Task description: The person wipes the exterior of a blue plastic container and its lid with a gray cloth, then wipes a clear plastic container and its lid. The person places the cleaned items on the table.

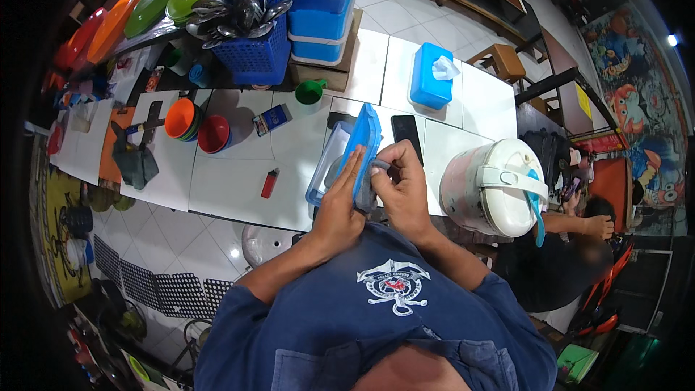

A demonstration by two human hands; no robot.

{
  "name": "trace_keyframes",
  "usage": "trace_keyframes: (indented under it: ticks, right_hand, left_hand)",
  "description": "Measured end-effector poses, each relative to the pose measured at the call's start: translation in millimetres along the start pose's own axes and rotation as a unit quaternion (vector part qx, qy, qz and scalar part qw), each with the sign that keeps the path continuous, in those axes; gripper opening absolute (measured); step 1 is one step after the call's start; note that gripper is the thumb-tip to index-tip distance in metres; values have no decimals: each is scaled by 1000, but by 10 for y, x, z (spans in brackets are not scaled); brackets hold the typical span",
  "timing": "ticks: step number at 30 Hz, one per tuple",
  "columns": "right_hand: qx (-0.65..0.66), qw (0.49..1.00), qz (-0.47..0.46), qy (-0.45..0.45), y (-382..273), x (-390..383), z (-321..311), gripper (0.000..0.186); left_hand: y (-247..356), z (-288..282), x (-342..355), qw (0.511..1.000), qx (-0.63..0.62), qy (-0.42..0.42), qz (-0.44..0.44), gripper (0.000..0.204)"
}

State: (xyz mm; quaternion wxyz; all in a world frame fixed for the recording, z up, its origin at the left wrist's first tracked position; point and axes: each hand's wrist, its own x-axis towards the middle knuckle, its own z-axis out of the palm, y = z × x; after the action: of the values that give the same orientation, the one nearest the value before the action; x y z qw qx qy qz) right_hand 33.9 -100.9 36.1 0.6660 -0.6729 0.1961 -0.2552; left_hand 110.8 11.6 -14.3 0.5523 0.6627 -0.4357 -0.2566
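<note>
A blue plastic lid (pixel 370 129) stands on edge in front of my chest. Along its left face lie the straight fingers of my left hand (pixel 339 213), holding it steady. My right hand (pixel 405 192) is closed on a grey cloth (pixel 363 194) against the lid's right side; part of the cloth is hidden by the fingers. Just left of the lid, a shallow, pale food container (pixel 331 153) with a blue rim rests on the white table, partly covered by the lid and my left hand.
Beyond my right hand lies a black phone (pixel 407 132), beside a large white drinks cooler (pixel 499 188). A blue tissue box (pixel 432 76), green mug (pixel 310 92), cigarette pack (pixel 271 121), red lighter (pixel 270 183), stacked bowls (pixel 182 119) and cutlery basket (pixel 251 54) share the table. Another person (pixel 557 268) sits at right.
</note>
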Motion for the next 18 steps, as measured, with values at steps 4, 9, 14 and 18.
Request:
trace_keyframes:
  ticks: [4,9,14,18]
  right_hand:
    - [-11,1000,-18,20,-65,116,-67,11]
    - [21,999,-7,33,-167,219,-99,10]
    - [-32,999,-31,-5,133,42,10,10]
    - [-76,997,-8,17,-24,175,-59,12]
  left_hand:
    - [1,0,20,1000,20,0,24,84]
    - [19,-9,47,999,41,-5,33,83]
    - [-92,-32,64,999,-32,-17,-10,80]
    - [-36,-25,84,1000,-12,-2,14,74]
